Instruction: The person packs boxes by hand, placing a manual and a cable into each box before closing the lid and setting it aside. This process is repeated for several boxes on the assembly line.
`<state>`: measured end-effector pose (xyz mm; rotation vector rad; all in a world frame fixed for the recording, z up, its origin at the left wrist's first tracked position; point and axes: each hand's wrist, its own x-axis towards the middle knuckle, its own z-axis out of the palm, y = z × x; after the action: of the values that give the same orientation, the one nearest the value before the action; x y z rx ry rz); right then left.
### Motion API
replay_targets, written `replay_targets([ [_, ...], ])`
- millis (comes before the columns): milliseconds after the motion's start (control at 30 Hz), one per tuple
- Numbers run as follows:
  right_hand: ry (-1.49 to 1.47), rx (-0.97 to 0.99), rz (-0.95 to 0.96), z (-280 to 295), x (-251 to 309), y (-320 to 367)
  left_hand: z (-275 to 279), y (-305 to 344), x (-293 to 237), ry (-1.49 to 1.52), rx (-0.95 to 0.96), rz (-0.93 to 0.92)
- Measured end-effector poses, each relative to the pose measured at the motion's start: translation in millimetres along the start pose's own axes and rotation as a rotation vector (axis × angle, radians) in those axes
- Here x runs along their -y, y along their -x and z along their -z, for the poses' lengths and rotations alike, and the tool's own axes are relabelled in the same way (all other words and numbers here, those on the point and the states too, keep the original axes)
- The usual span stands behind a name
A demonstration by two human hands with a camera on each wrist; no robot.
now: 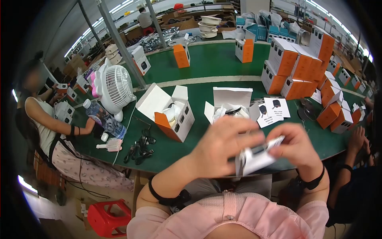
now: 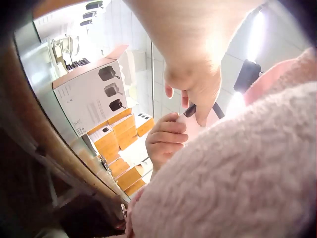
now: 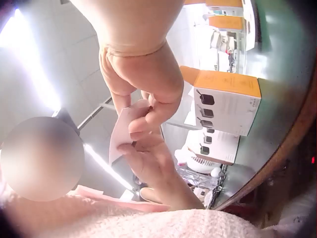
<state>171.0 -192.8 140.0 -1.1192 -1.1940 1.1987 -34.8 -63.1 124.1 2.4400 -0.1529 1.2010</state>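
Note:
A small white folded piece [image 1: 258,161], with something dark at its upper side, is held between both hands above the table's near edge. The right hand [image 1: 296,147] pinches its right end between thumb and fingers. At its left end is the left hand [image 1: 227,149], fingers bent over it and blurred. In the right wrist view the white piece [image 3: 125,130] shows as a thin curved sheet with the right hand [image 3: 143,84] gripping its top. Behind the hands stands an open white box [image 1: 232,95] with wrapped contents; an open orange-and-white box [image 1: 181,123] stands left of it.
Printed cards [image 1: 275,107] lie right of the middle box. Stacked orange boxes [image 1: 296,67] stand at the right. A white fan [image 1: 116,85], a water bottle [image 1: 105,119], a pink brush [image 1: 114,144] and black cables [image 1: 139,149] are at the left. People are on both sides.

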Motion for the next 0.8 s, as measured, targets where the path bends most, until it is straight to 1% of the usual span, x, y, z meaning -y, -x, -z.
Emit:
replay_targets([
  [67, 0.539, -0.282, 0.49, 7, 12, -9, 12, -2, 13, -0.344, 0.018, 0.15],
  [100, 0.708, -0.367, 0.626, 8, 18, -15, 10, -2, 23, -0.368, 0.056, 0.213],
  [133, 0.879, -0.388, 0.763, 4, 28, -25, 8, -1, 30, -0.391, 0.091, 0.274],
  [167, 0.897, -0.377, 0.751, 0, 31, -34, 2, -2, 30, -0.449, 0.164, 0.367],
  [200, 0.915, -0.366, 0.741, -4, 30, -42, -4, 0, 31, -0.45, 0.16, 0.363],
  [267, 0.999, -0.351, 0.709, -7, 22, -59, -16, 7, 34, -0.605, 0.262, 0.435],
  [300, 0.975, -0.332, 0.682, -6, 17, -69, -22, 10, 36, -0.66, 0.22, 0.412],
  [333, 0.974, -0.336, 0.687, -6, 15, -76, -24, 13, 38, -0.663, 0.221, 0.407],
  [400, 0.967, -0.344, 0.602, -8, 13, -87, -26, 20, 40, -0.613, 0.215, 0.432],
  [433, 0.938, -0.308, 0.511, -9, 15, -89, -27, 22, 39, -0.597, 0.17, 0.412],
  [467, 0.935, -0.308, 0.51, -8, 15, -92, -28, 24, 39, -0.598, 0.173, 0.413],
  [533, 1.138, -0.205, 0.496, -5, 10, -98, -28, 27, 38, -0.577, 0.121, 0.367],
  [567, 1.138, -0.205, 0.495, -4, 6, -100, -29, 28, 38, -0.577, 0.121, 0.368],
  [633, 1.461, -0.145, 0.792, -4, -2, -101, -30, 29, 38, -0.586, 0.083, 0.354],
  [667, 1.46, -0.143, 0.79, -7, -3, -98, -30, 30, 38, -0.585, 0.083, 0.356],
  [733, 1.754, 0.026, 0.66, -21, -3, -91, -31, 31, 38, -0.584, 0.072, 0.36],
  [800, 1.797, 0.039, 0.669, -28, -12, -95, -33, 33, 38, -0.582, 0.06, 0.351],
])
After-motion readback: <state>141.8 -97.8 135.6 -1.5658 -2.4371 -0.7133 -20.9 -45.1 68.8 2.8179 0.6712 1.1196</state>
